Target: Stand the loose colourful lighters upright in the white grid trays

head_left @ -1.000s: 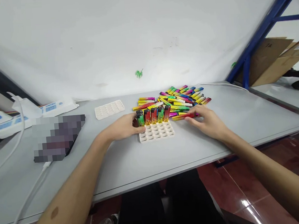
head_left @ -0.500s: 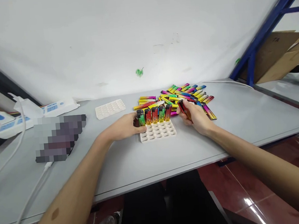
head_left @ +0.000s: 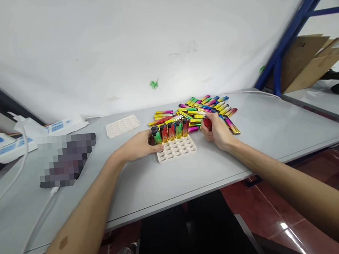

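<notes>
Red lighter [head_left: 207, 123] clasped in my right hand [head_left: 220, 131] — my left hand [head_left: 139, 145] grips the white tray [head_left: 178, 155], best kept firm lest the standing lighters [head_left: 171, 132] tip.

Free room: bare worktop [head_left: 165, 186] on the near side of the white tray [head_left: 177, 150], the tray's near holes from above, and a narrow gap towards the right hand [head_left: 220, 130]. Obstacles: front row of 5 upright lighters [head_left: 171, 132] at the tray's far side, left hand [head_left: 139, 145] at its left, lighter pile [head_left: 199, 111] far right.

Two hands [head_left: 138, 146] [head_left: 222, 132], two white trays [head_left: 122, 126] [head_left: 177, 156], lighters [head_left: 171, 132] by the dozen
</notes>
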A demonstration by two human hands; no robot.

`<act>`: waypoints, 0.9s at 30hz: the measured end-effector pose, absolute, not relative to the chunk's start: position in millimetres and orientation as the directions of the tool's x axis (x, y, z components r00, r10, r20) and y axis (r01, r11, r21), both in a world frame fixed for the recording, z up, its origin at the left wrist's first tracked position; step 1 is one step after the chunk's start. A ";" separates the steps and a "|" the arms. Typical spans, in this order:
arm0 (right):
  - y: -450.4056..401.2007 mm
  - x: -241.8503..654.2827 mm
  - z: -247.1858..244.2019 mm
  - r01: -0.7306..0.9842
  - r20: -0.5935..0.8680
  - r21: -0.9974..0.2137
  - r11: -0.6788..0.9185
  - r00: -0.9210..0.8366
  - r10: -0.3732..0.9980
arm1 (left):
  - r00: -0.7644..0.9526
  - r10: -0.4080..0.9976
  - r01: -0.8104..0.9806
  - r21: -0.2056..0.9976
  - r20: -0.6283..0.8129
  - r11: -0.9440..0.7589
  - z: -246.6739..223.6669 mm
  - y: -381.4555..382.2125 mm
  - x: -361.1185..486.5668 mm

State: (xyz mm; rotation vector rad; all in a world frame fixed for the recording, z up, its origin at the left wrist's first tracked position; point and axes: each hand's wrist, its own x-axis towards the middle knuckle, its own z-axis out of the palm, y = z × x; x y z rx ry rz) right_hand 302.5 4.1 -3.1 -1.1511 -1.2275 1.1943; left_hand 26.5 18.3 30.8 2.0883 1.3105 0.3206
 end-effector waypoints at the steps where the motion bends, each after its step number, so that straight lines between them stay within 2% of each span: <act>1: 4.6 302.7 -3.5 -0.020 0.050 -0.999 0.049 -0.014 0.999 | 0.476 0.870 0.712 0.637 -0.127 -0.296 31.1 18.2 26.6; 8: 5.1 303.2 -3.3 0.039 0.021 -0.999 0.021 -0.002 1.000 | 0.472 0.872 0.699 0.658 -0.132 -0.279 33.5 15.4 27.6; 20: 1.8 301.3 -3.9 0.086 0.070 -0.994 0.069 0.008 0.998 | 0.480 0.868 0.697 0.657 -0.127 -0.289 33.9 14.7 29.5; 23: -6.2 300.2 0.3 0.205 0.210 -0.957 0.206 -0.003 0.978 | 0.473 0.872 0.700 0.654 -0.125 -0.286 34.4 13.9 29.8; 27: -15.8 299.1 7.3 0.381 0.429 -0.830 0.407 -0.031 0.903 | 0.470 0.874 0.716 0.632 -0.121 -0.297 34.2 14.3 29.6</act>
